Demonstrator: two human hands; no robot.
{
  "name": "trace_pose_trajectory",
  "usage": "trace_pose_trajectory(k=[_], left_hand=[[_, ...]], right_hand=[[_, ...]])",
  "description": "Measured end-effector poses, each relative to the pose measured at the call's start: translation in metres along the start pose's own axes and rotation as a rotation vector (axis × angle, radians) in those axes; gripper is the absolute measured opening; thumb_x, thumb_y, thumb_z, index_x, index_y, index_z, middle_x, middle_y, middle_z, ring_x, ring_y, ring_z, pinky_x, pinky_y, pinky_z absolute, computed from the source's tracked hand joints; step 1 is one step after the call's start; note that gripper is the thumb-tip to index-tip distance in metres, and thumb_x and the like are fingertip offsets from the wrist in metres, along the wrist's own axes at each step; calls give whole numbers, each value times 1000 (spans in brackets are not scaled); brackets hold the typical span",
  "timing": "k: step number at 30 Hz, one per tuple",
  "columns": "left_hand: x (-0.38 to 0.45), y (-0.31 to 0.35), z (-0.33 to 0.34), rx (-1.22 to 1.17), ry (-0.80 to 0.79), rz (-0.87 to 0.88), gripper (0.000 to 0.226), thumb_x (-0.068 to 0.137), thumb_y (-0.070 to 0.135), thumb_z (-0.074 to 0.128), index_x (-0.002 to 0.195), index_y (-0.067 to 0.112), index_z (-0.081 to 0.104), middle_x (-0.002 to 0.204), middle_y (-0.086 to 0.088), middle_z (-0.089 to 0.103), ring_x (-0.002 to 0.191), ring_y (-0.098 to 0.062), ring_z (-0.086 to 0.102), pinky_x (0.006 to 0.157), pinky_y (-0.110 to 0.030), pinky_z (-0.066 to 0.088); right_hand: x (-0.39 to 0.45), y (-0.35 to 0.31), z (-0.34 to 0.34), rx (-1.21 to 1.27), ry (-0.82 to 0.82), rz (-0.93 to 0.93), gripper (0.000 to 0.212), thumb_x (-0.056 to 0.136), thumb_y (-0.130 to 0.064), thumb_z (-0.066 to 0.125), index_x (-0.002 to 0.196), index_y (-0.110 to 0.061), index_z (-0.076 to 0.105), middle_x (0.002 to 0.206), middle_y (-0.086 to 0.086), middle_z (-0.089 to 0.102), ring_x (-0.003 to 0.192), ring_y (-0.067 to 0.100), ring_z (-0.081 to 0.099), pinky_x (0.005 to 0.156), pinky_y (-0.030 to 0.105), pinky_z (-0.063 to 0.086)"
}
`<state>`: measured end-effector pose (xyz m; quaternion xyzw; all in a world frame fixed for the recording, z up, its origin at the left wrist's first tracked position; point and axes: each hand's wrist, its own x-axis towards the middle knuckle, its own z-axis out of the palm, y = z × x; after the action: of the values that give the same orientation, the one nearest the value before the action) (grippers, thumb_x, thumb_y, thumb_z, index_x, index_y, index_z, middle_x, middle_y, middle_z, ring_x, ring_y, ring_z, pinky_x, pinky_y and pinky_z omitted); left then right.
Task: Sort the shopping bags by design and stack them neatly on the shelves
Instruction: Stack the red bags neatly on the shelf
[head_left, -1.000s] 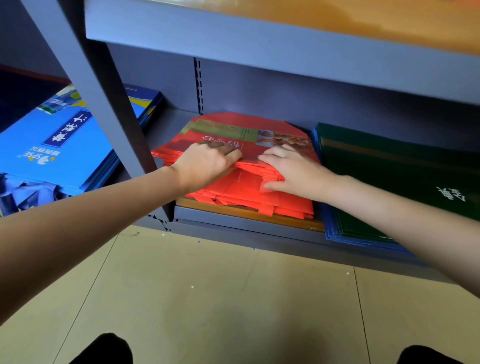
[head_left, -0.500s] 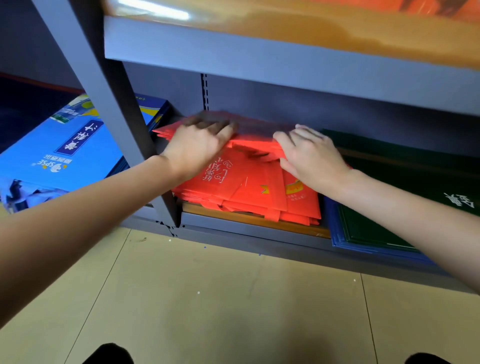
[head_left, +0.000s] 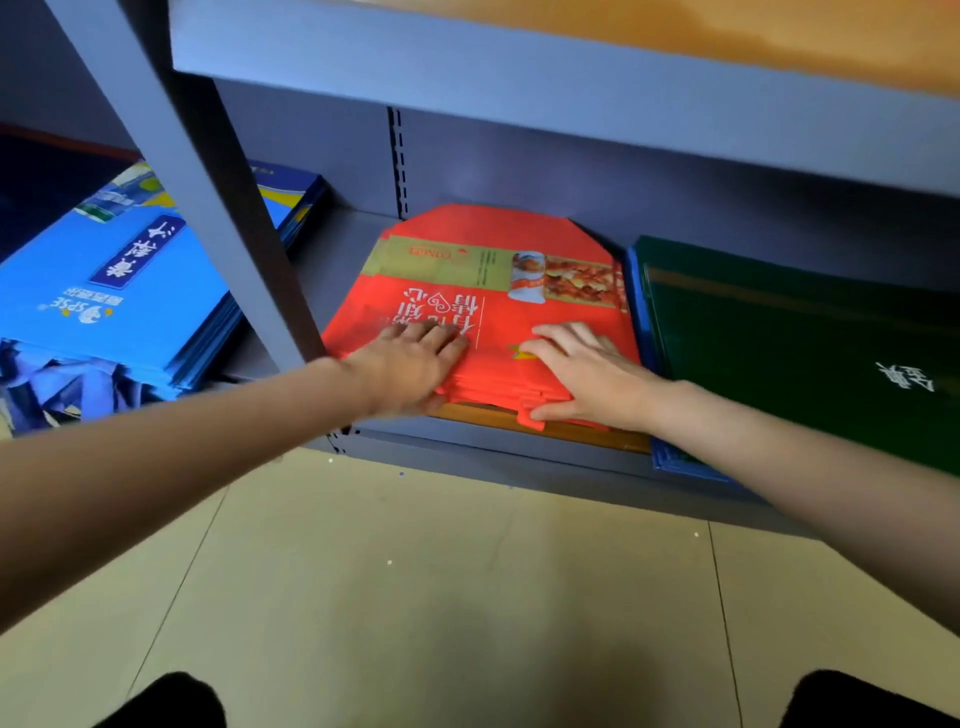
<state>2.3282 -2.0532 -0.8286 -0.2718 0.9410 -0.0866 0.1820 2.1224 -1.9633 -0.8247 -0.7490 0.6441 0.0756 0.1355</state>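
A stack of flat red shopping bags (head_left: 483, 280) with white lettering and a gold strip lies on the bottom shelf (head_left: 519, 457), in the middle. My left hand (head_left: 410, 364) rests flat on the near left part of the stack, fingers straight. On the near right part lies my right hand (head_left: 582, 369), fingers spread on top and thumb at the front edge of the stack. To the right sits a dark green stack (head_left: 800, 343) over blue bags. A blue stack (head_left: 109, 291) with dangling handles lies to the left.
A grey upright post (head_left: 208, 197) stands between the blue stack and the red one. The upper shelf's grey edge (head_left: 571, 88) hangs low over the bags. Beige tiled floor (head_left: 415, 597) lies in front, with my dark shoes at the bottom edge.
The upper red bags, lifted half a second ago, now lie flat on the stack. Both hands have come down and toward the front edge, pressing on top.
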Motion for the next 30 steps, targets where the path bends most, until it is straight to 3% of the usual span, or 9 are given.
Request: trace_pose_trajectory(k=[3,5,6,8,10,13,19,27,30], left_hand=[[16,-4,-30,-51,-133,-141,83,83,41,65,147,18,17,146,-11,28,133,-33,33,107,-49,29],[15,15,-37,-314,-149,-426,79,82,30,68,146,21,22,147,-10,28,136,-34,27,109,-53,23],[11,34,-33,-446,-54,-565,71,83,23,65,144,20,27,146,-10,29,137,-34,25,110,-53,21],[-4,88,-9,-612,384,-755,57,76,12,64,131,15,48,137,-12,44,132,-32,36,107,-52,29],[-14,126,17,-750,723,-774,55,62,4,60,117,9,61,128,-13,56,123,-33,50,97,-51,40],[-11,145,37,-892,886,-716,64,61,-5,51,125,-1,55,136,-21,47,126,-41,45,100,-47,38],[-7,141,29,-1087,1019,-762,60,74,-9,41,134,-6,42,146,-20,32,134,-30,32,108,-35,31],[0,149,21,-1139,1048,-776,64,75,-15,45,138,-8,36,148,-21,26,134,-23,26,97,-10,26],[1,147,21,-1109,1024,-776,59,75,-12,45,133,-7,44,142,-25,33,129,-31,34,100,-19,30]], right_hand=[[-2,-7,-5,71,19,123,81,76,-49,69,142,-24,29,147,3,22,136,25,13,106,47,23],[-9,-14,-1,192,135,258,76,76,-41,73,139,-23,35,145,5,25,132,27,18,106,45,23],[-13,-18,3,227,205,285,71,77,-38,72,137,-22,38,144,4,26,131,27,20,106,44,23],[-20,-25,12,222,253,246,69,78,-37,71,137,-22,39,143,2,27,130,25,22,109,43,21],[-21,-25,20,140,224,180,75,78,-36,71,140,-23,32,144,3,26,131,26,22,111,44,18],[-21,-14,28,3,251,129,76,79,-32,70,143,-24,29,145,4,27,131,27,23,111,43,16],[-23,0,7,196,554,142,56,72,-24,78,124,-18,59,132,3,47,122,27,36,106,36,22],[-22,2,7,356,543,158,49,72,-23,78,118,-21,63,122,0,54,115,25,43,104,32,30],[-22,2,1,366,578,159,48,73,-23,77,119,-18,64,119,1,56,113,22,44,101,25,28]])
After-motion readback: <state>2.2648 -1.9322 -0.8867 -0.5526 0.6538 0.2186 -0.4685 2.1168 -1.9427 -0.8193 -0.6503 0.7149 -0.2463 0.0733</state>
